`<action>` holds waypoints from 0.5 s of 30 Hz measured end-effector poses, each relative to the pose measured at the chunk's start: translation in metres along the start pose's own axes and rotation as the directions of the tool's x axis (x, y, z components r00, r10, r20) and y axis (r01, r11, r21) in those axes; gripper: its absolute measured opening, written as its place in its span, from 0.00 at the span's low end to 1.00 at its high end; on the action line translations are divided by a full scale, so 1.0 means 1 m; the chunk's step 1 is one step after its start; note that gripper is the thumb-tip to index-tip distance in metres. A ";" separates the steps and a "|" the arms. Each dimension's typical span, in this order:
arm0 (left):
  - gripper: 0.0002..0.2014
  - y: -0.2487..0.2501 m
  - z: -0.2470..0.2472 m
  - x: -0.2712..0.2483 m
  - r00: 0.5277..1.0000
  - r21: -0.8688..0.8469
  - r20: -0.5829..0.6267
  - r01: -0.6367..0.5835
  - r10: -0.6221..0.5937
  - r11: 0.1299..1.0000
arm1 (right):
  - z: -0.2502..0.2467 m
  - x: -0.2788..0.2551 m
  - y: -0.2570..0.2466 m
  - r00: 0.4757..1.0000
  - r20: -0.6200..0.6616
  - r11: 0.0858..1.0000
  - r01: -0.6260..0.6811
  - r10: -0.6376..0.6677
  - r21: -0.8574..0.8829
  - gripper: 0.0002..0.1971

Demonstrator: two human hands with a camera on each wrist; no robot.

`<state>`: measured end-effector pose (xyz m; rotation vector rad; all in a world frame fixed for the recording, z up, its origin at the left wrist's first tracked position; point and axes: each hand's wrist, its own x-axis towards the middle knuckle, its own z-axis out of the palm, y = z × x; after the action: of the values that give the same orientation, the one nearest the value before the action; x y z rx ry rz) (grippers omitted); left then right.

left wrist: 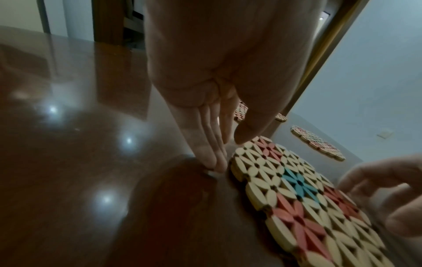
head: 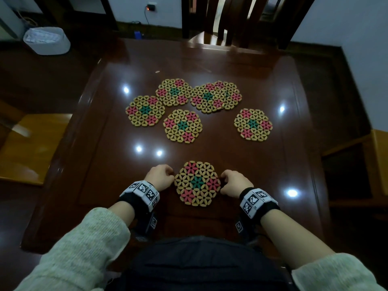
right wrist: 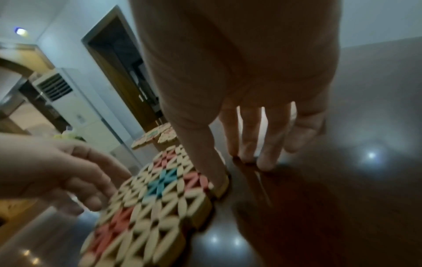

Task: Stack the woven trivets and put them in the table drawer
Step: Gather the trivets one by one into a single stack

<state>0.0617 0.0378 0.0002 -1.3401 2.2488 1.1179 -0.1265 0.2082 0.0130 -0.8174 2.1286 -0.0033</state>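
Note:
A hexagonal woven trivet (head: pixel 197 182) with pink and teal flowers lies near the front edge of the dark wooden table (head: pixel 247 164). My left hand (head: pixel 170 173) is at its left edge. In the left wrist view the straight fingers (left wrist: pixel 213 159) stand on the table against the trivet (left wrist: pixel 297 189) and the thumb touches its far corner. My right hand (head: pixel 223 180) is at the right edge. Its thumb (right wrist: pixel 205 159) lies on the trivet's rim (right wrist: pixel 160 195) and its fingertips rest on the table. Several more trivets (head: pixel 182 126) lie farther back, two of them overlapping (head: pixel 216 97). No drawer shows.
A dark wooden chair (head: pixel 226 22) stands at the table's far side. A white basket (head: pixel 47 40) sits on the floor at the back left. Wooden stools flank the table on the left (head: pixel 27 143) and right (head: pixel 378 160). Ceiling lights glare on the glossy tabletop.

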 end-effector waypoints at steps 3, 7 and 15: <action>0.18 0.003 -0.012 0.016 0.997 -0.086 -0.070 0.034 -0.040 0.996 | -0.020 0.015 -0.005 0.999 -0.041 0.998 -0.009 0.012 0.056 0.25; 0.22 0.018 -0.029 0.043 0.983 -0.257 -0.147 0.067 -0.108 0.964 | -0.039 0.041 -0.024 0.995 -0.088 0.951 0.065 -0.040 0.301 0.24; 0.34 0.036 -0.061 0.109 0.961 -0.493 -0.185 0.090 -0.205 0.865 | -0.069 0.096 -0.074 0.999 0.003 0.634 0.018 -0.032 0.773 0.29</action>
<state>-0.0172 -0.0654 -0.0073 -1.8906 2.0393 1.6091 -0.1768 0.0781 0.0109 -0.3055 1.8152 -0.8783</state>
